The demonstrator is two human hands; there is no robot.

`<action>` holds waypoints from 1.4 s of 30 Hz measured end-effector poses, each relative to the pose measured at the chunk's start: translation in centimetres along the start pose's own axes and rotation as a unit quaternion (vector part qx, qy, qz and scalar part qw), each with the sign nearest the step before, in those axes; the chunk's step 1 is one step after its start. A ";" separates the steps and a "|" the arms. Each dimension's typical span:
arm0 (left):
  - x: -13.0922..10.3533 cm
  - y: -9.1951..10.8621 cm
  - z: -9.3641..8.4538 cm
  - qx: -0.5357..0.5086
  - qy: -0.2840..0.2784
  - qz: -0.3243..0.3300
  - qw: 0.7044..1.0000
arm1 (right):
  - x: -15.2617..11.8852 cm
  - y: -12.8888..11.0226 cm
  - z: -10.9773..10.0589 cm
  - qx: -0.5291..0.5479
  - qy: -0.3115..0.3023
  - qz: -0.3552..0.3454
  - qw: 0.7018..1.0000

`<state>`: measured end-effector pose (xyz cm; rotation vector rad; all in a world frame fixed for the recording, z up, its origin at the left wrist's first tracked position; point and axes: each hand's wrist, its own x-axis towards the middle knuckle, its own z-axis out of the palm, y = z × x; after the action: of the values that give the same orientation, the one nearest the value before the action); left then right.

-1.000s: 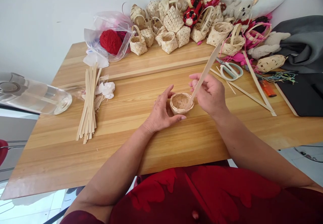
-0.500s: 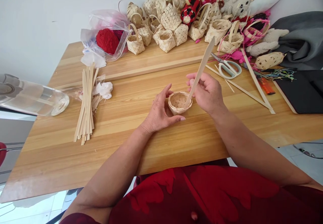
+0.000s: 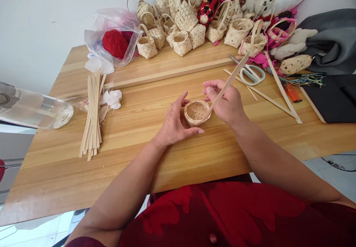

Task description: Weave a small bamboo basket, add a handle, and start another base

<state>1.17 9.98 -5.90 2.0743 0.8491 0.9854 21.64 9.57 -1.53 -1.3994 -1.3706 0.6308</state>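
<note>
The right hand [image 3: 226, 104] pinches a long, flat, pale bamboo strip [image 3: 229, 82] whose lower end sits at the rim of a small round woven bamboo basket [image 3: 196, 112], the strip slanting up and away to the right. The left hand [image 3: 175, 122] cups that basket from its left side, thumb and fingers curled around the wall, on the light wooden table [image 3: 133, 143] near its middle. Farther out lie a bundle of loose bamboo strips [image 3: 91, 119] to the left, white-handled scissors [image 3: 250, 73] to the right, and a heap of finished small woven baskets [image 3: 194, 20] along the far edge.
</note>
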 end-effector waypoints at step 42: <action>0.1 0.8 -0.6 -0.007 -0.015 -0.018 1.000 | -0.1 0.1 -0.1 -0.001 -0.024 0.025 0.999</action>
<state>0.95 9.81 -4.92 2.0500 0.8601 0.9359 21.76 9.48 -1.58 -1.4317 -1.3788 0.6994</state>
